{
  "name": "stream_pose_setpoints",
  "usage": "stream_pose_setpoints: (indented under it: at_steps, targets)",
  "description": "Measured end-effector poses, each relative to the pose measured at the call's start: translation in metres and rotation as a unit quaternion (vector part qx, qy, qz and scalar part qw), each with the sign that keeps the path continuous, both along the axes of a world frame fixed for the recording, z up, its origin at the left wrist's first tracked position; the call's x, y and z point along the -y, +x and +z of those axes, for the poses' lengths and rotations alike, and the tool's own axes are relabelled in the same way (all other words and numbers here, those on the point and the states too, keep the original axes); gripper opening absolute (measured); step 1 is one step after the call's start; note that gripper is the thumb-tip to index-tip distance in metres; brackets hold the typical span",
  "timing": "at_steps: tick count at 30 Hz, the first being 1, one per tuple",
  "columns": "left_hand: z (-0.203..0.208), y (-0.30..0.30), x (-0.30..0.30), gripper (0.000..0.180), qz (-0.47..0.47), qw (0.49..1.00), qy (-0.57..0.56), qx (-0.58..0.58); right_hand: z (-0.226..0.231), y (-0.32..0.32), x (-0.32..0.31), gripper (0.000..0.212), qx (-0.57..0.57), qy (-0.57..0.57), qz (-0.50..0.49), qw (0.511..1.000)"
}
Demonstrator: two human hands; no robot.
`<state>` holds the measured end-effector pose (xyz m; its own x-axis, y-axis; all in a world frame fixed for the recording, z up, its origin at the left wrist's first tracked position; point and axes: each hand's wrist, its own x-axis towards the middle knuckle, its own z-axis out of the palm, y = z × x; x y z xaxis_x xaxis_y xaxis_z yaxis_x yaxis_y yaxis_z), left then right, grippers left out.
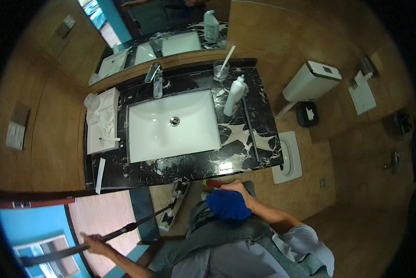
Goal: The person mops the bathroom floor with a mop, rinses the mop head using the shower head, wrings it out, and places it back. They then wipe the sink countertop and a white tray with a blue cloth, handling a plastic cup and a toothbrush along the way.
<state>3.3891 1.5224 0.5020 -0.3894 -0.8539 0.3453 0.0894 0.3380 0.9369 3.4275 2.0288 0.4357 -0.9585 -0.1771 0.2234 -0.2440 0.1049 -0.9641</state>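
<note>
My left hand (94,244) is closed around a black pole (129,227). The pole slants down to a long, flat black-and-white floor head (173,206) beside the vanity. Close to my body, in front of the counter, my right hand (238,189) is closed on a tool with a red handle (213,184) and a yellow-green tip; its working end is not clear. A bunched blue cloth (228,205) lies against that hand and hides part of the fingers. Just beyond is the black marbled counter (184,172) with a white sink (147,134).
The counter bears a white bottle (234,96), a dark rod (250,127), a glass (221,70), a white tray (101,145) of small items and a white strip (100,176). A squat toilet (289,173) and a small black bin (306,121) are at right.
</note>
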Motion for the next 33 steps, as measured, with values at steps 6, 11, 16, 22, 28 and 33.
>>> stream_pose_setpoints:
  at_steps: [6,11,16,22,28,33]
  targets:
    - [0.015,0.034,-0.06,0.038,0.097,0.993,0.061,0.011,0.019,-0.009,-0.04,0.022,-0.004,0.017,0.109,0.994]
    - [0.039,0.086,-0.105,0.029,-0.015,0.996,0.011,-0.087,0.032,0.002,-0.124,0.018,0.028,0.063,0.093,0.993]
    - [0.017,0.096,-0.18,0.022,0.012,0.999,-0.028,-0.036,-0.008,0.049,-0.272,0.024,0.195,0.096,0.086,0.972]
    - [0.017,0.095,-0.291,0.023,0.012,0.998,-0.057,-0.007,-0.046,0.047,-0.413,0.048,0.314,-0.317,0.072,0.892]
    - [0.007,0.138,-0.304,0.024,-0.05,0.998,-0.024,-0.033,-0.051,-0.079,-0.472,0.052,0.268,-0.65,0.071,0.708]
    - [-0.01,0.166,-0.326,0.028,0.008,1.0,-0.012,-0.01,-0.096,-0.215,-0.485,0.053,0.319,-0.365,0.001,0.875]
